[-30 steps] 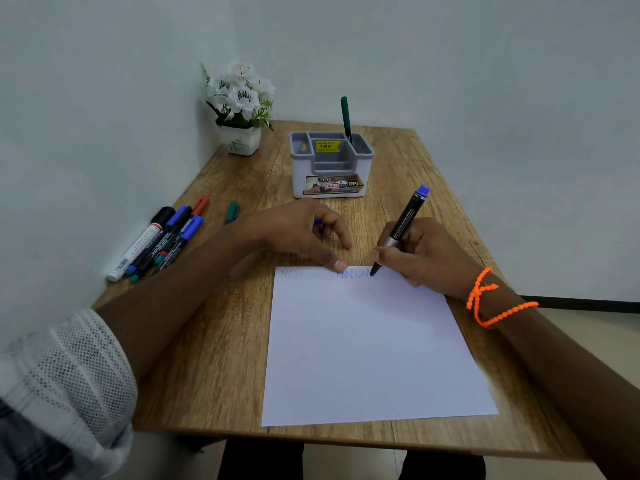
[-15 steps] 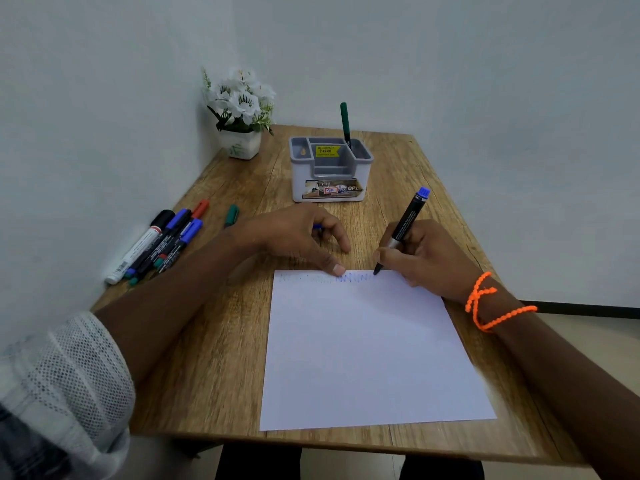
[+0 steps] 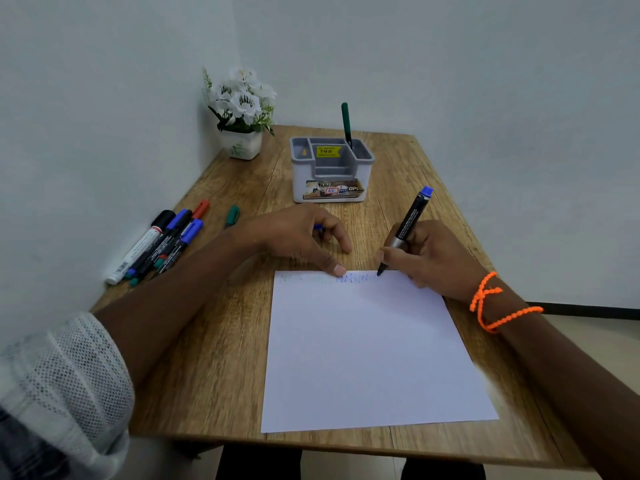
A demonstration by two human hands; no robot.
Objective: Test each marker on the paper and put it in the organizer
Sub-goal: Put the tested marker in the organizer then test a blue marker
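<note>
Far left of the counter: a bundle of untested markers lies against the wall, white-barrelled one outermost, then blue-, red- and green-tipped ones. A loose green cap sits just right of them. White flowers in a small pot stand in the far left corner.

Left hand: fingers curled, thumb tip pressing the far edge of the paper. Something blue shows between the fingers, likely the cap; too little is visible to be sure.

Far centre: grey desk organizer with one green marker standing in its far right compartment.

Right hand: gripping the blue marker in a writing hold, tip touching the paper at the right end of a faint scribble row along the far edge, greenish on the left, blue on the right.

Judgement: mid-test of the second marker, most of the bundle left.

Risks:
- Scribbling runs right at the paper's far edge, so a small overshoot inks the wood.
- Paper is pinned at one point only and could pivot under the stroke.
- Loose green cap suggests the stored marker is uncapped and may dry out.
- Swapping caps between colours later.
</note>
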